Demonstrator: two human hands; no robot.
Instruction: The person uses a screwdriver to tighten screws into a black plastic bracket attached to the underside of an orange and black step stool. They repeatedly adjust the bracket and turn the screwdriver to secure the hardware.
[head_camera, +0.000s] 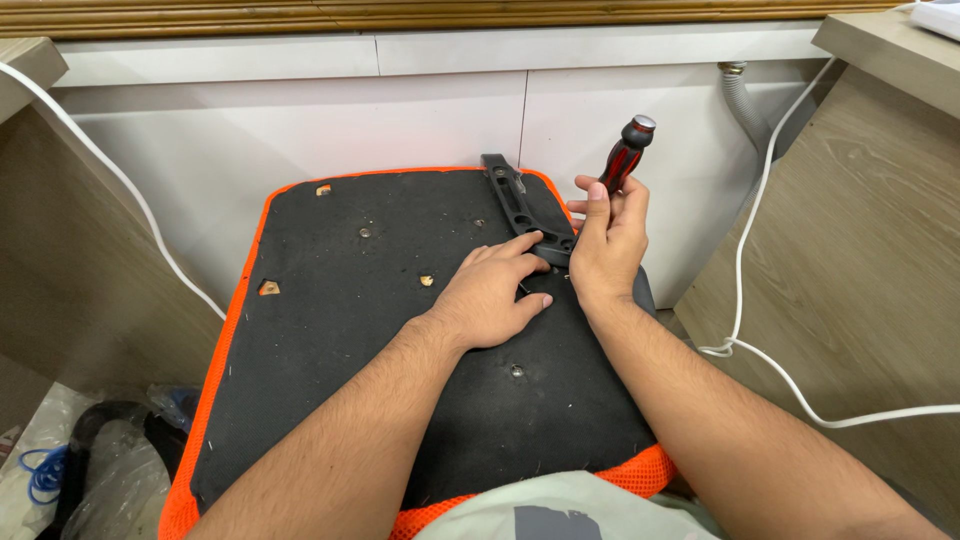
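1. Head view: you are looking down at an upturned chair seat, its black underside facing you and an orange mesh edge showing around it.
2. Your left hand is lying flat on the black underside, fingers spread and together on nothing, the fingertips touching the near end of a black bracket.
3. The bracket is lying along the seat's far right part, running from the far edge toward your hands.
4. Your right hand is closing its grip around a screwdriver with a red and black handle, holding it upright just beside the bracket's near end; its tip is hidden behind the hand.
5. A white cable is trailing down the wooden panel to your right.
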